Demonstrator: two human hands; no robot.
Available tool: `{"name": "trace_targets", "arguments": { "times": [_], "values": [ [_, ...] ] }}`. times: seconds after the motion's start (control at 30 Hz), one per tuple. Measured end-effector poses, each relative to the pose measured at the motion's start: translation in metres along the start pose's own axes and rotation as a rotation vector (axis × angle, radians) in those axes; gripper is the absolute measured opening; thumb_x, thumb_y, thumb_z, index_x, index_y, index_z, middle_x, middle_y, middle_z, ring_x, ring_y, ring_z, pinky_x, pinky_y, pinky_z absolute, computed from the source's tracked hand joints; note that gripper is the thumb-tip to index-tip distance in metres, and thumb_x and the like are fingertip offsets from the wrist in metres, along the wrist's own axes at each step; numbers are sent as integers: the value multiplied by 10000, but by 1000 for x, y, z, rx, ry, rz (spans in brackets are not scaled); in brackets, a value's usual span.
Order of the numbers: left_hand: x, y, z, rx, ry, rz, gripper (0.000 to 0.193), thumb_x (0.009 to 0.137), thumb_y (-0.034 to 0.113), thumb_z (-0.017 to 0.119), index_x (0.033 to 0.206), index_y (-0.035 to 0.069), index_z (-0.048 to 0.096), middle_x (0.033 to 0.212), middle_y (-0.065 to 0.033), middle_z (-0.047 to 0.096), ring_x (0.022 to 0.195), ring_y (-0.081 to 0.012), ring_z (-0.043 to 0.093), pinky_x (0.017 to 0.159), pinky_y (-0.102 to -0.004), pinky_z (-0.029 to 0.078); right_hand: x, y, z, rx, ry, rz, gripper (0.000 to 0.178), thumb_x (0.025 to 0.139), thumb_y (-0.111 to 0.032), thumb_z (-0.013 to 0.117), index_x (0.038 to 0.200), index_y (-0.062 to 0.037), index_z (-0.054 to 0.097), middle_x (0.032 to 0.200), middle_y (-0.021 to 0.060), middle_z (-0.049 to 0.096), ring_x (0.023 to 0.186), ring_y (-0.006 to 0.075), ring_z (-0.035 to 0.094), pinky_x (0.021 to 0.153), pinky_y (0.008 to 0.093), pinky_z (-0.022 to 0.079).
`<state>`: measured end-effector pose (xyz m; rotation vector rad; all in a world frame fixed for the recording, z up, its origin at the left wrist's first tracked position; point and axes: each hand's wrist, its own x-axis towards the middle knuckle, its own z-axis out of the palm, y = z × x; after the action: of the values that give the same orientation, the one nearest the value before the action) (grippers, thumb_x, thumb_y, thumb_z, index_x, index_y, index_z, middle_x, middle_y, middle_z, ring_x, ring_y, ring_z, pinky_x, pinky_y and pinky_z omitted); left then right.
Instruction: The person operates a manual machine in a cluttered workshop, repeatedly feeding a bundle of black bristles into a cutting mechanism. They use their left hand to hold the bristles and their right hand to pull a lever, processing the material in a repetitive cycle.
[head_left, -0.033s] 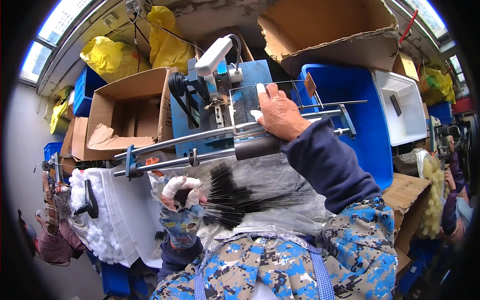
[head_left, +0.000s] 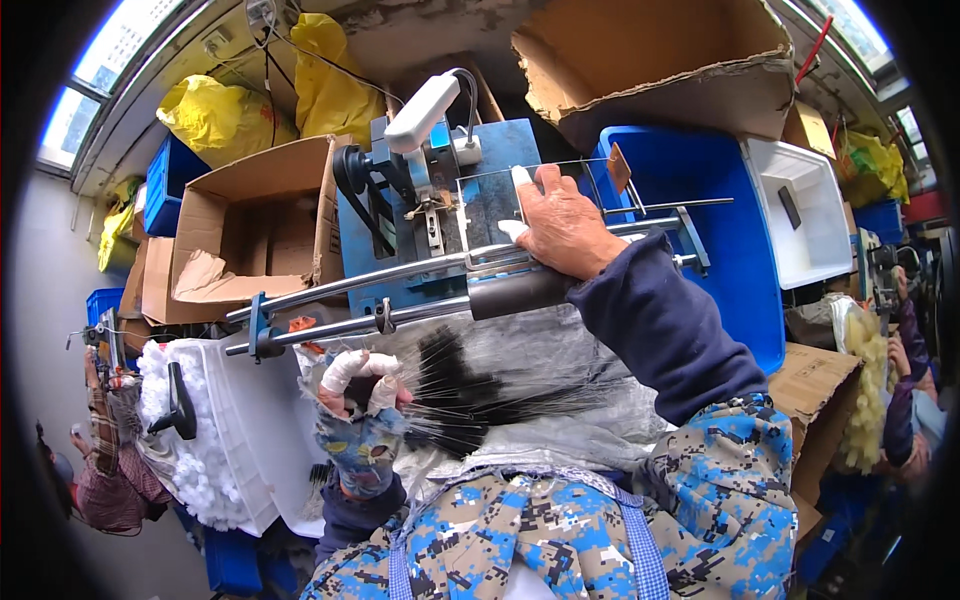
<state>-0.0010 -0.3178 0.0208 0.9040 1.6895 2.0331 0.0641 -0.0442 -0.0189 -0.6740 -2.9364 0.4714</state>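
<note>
Landmark: we take the blue machine (head_left: pixel 480 200) as our fixed point.
Right hand (head_left: pixel 565 230): rests on the machine's front, atop the two long metal rails (head_left: pixel 400 290); fingers (head_left: pixel 520 180) lie spread and flat, gripping nothing.
Left hand (head_left: pixel 360 385): sits below the rails, fingers taped white and closed around one bundle of black bristles (head_left: pixel 470 390).
Key relation: the bundle's long axis runs sideways, fanning rightward from our left hand, roughly along the rails; the machine lies above it. Our left hand is the nearer one.
Counts: one bundle, two rails, one machine.
Surroundings: an open cardboard box (head_left: pixel 250 230) left of the machine, a blue bin (head_left: pixel 720 200) to its right.
</note>
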Motion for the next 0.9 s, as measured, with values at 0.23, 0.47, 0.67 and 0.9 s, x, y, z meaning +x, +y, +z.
{"name": "trace_targets", "arguments": {
  "times": [0.23,0.47,0.67,0.9],
  "values": [
    [0,6,2,1,-37,-100,328,826,28,593,1136,50,488,892,-125,609,684,-156,594,540,-223,473,10,26,-31,-151,252,-87,368,758,-217,651,1042,-1,564,1018,109,520,968,276,482,798,419,396],
    [-1,14,11,-41,-42,-136,283,833,12,576,1107,20,501,879,-116,611,677,-153,592,529,-222,464,21,37,-17,-499,84,-202,125,742,-97,566,861,-76,599,797,47,605,872,222,519,767,378,354],
    [-1,13,-9,-4,-26,-37,261,846,24,564,1100,26,506,813,-127,606,605,-161,585,473,-239,457,-37,13,-62,-273,35,-224,59,704,-39,577,734,-83,601,679,51,610,761,218,534,777,396,353],
    [1,17,10,-105,-152,-231,192,830,11,582,1019,-1,552,872,-111,601,727,-167,603,620,-243,493,-114,-38,-47,401,-104,-429,459,665,-28,628,1100,-8,485,878,108,556,873,280,503,816,383,374]
  ]
}}
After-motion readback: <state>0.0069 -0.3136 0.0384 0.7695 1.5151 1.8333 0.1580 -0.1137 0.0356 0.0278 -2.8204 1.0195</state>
